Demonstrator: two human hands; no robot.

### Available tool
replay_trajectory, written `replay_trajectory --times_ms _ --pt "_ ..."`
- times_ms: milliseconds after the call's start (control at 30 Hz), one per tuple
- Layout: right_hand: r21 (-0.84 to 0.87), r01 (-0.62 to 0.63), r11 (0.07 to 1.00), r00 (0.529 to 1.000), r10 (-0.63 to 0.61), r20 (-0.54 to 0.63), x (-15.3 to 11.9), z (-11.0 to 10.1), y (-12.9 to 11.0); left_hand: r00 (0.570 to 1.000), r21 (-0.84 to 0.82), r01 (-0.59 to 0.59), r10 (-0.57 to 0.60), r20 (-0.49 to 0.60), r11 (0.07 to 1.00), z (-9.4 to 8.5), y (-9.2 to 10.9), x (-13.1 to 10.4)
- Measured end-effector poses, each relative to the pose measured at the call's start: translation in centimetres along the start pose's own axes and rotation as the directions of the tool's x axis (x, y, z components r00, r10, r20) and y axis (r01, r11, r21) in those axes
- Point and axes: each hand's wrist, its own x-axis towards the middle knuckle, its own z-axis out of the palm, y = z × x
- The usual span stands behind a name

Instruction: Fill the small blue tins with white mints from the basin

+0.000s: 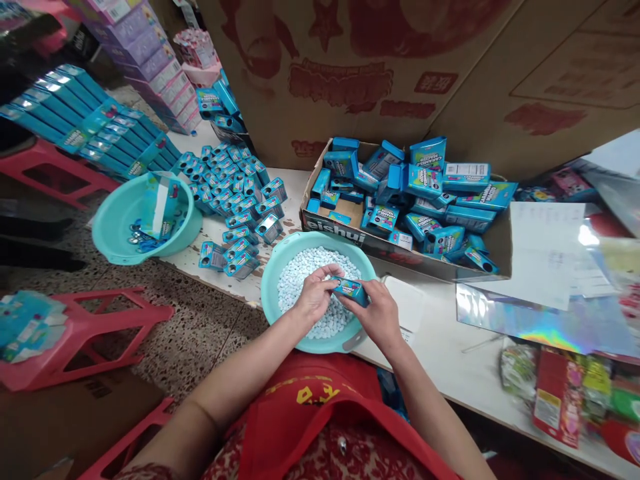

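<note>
A small blue box is held level between both hands, over a turquoise basin filled with small pale candies. My left hand has its fingers closed on the box's left end. At the right end, my right hand grips the same box between thumb and fingers. Just behind the basin stands an open cardboard carton full of jumbled blue boxes. Many small blue boxes stand upright in rows to the left of the basin.
Another turquoise basin with blue pieces sits at the left table edge. Red stools stand on the floor at left. A large cardboard box rises behind the carton. Papers and candy packets lie at right.
</note>
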Motion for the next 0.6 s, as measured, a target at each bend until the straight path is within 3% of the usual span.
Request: replay_trajectory --times_ms 167,233,267,367,467,533,600 --pt "0.222 -0.100 0.970 0.995 0.099 0.013 -0.4 -1.2 0.0 0.999 0.065 -0.046 0.047 -0.018 0.997 -1.6 0.3 0.7" --pt "0.359 -0.158 0.920 0.987 0.160 0.025 -1.0 -1.8 0.3 0.996 0.315 -0.080 0.091 -0.023 0.946 -2.5 1.0 1.0" --pt "0.413 -0.188 0.891 0.980 0.197 0.020 -1.2 -2.0 0.5 0.992 0.474 -0.104 0.123 -0.009 0.874 -3.0 1.5 1.0" --pt "0.466 -0.231 0.854 0.962 0.271 -0.020 -1.5 -1.6 0.9 0.966 0.771 -0.260 0.150 0.213 0.582 -3.2 3.5 0.0" --pt "0.489 -0.190 0.851 0.979 0.205 0.023 -1.1 -0.3 0.3 0.860 0.752 -0.467 0.041 0.509 0.466 -1.9 5.3 -2.0" --pt "0.544 -0.151 0.825 0.987 0.151 0.047 -0.6 0.3 -0.4 0.829 0.725 -0.522 0.067 0.555 0.449 -1.0 6.3 -3.2" --pt "0.571 -0.112 0.813 0.990 0.144 -0.010 -0.1 0.2 -0.6 0.847 0.731 -0.530 0.226 0.482 0.430 -0.6 7.4 -3.8"
